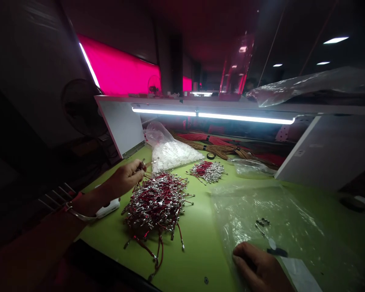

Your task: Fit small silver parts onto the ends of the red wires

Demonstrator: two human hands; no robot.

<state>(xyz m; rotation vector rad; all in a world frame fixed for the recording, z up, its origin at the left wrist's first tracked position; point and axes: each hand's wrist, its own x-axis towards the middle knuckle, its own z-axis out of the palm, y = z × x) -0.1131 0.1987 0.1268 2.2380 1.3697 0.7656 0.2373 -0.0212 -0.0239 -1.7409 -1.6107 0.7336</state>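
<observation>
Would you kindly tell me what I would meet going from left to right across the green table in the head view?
Left hand, pinching a wire → large pile of red terminal wires → smaller pile of wires → right hand, resting on a clear plastic bag.

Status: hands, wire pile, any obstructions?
Left hand pinching terminal wire at far edge of wire pile. Right hand resting on clear bag. Nothing between hands and pile.
</observation>
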